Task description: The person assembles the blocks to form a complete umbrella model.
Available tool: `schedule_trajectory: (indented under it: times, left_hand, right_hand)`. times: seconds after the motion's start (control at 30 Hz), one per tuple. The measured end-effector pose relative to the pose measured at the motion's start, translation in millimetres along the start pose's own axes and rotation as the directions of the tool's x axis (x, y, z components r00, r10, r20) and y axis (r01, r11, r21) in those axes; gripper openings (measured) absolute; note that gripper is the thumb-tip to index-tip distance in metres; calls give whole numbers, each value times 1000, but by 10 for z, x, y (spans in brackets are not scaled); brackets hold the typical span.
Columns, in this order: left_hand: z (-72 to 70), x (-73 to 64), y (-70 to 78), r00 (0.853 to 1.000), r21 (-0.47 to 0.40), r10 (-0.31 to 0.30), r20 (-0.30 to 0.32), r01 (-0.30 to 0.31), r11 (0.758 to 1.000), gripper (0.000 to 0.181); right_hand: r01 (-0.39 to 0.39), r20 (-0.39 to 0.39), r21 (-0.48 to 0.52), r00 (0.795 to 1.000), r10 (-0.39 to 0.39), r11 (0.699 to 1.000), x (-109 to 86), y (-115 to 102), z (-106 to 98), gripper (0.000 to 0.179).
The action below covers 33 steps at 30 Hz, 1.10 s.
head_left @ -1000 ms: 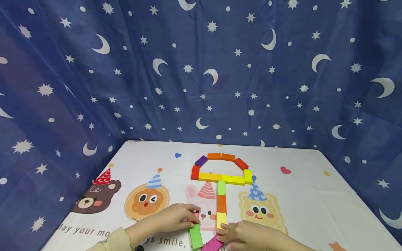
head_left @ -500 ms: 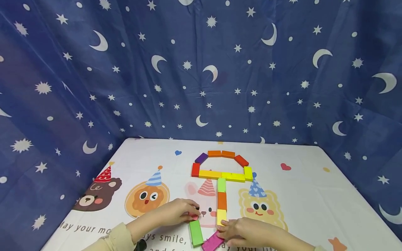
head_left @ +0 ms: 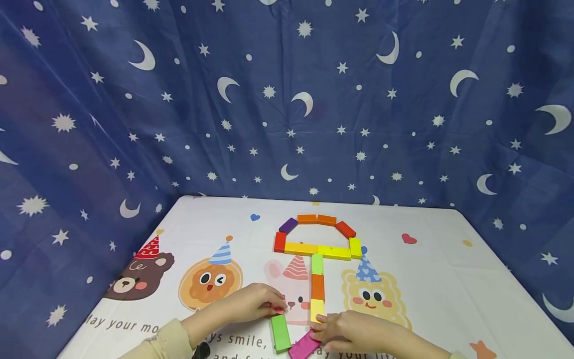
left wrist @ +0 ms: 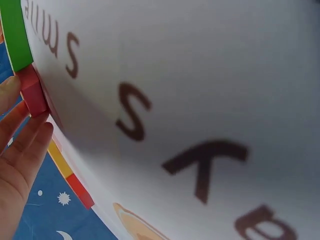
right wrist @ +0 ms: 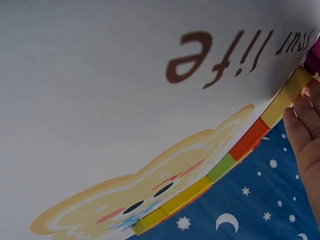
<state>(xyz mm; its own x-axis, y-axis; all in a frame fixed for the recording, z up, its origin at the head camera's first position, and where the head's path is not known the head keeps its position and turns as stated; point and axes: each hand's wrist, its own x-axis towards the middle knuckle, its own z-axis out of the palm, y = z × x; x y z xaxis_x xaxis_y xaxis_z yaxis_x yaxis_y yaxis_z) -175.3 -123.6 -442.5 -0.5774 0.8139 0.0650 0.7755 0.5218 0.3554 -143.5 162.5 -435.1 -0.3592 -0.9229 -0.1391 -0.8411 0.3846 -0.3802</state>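
Note:
My left hand (head_left: pixel 256 302) pinches a pinkish-red block (left wrist: pixel 33 94) between thumb and fingertips. That block meets the end of a green block (head_left: pixel 280 334), and in the head view the fingers mostly cover it. A magenta block (head_left: pixel 304 345) lies slanted beside the green one's near end. My right hand (head_left: pixel 347 330) rests its relaxed fingers on the pale yellow block (head_left: pixel 317 310) and beside the magenta block. Above the yellow block, an orange block (head_left: pixel 317 287) and a light green block (head_left: pixel 317 264) continue a straight column.
Atop the column, yellow blocks (head_left: pixel 334 253) form a crossbar. Red, purple and orange blocks (head_left: pixel 307 219) arch over it. A white cloth (head_left: pixel 448 279) printed with cartoon faces and lettering covers the table. A dark blue curtain (head_left: pixel 251 149) hangs behind. Something black (head_left: pixel 203 350) shows under the left wrist.
The left fingers have shifted slightly at the far end of the green block, with the pinkish-red block still between them. The right hand stays in place; the head view has tilted slightly.

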Motion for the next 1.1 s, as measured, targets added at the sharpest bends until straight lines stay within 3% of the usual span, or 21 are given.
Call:
schedule_trajectory:
  times: [0.23,0.4,0.53,0.8,1.1]
  left_hand:
    - [-36,-37,30,1000,52,13,14,-14,999,19]
    - [-37,-69,76,997,166,80,11,-81,983,21]
    - [-2,-91,87,993,204,115,6,-114,972,22]
    - [13,-81,90,997,121,46,59,-53,991,22]
    - [34,7,57,999,89,44,-1,-44,995,19]
  right_hand:
    - [26,-19,-40,999,-26,999,2,-4,-23,39]
    - [20,-23,-31,1000,-20,999,2,-9,-14,40]
    - [18,-28,-9,999,-18,1000,-16,-27,17,40]
    - [-31,-16,37,999,32,999,-21,-25,42,41]
    - [4,-38,-12,999,-4,1000,-18,-9,31,39]
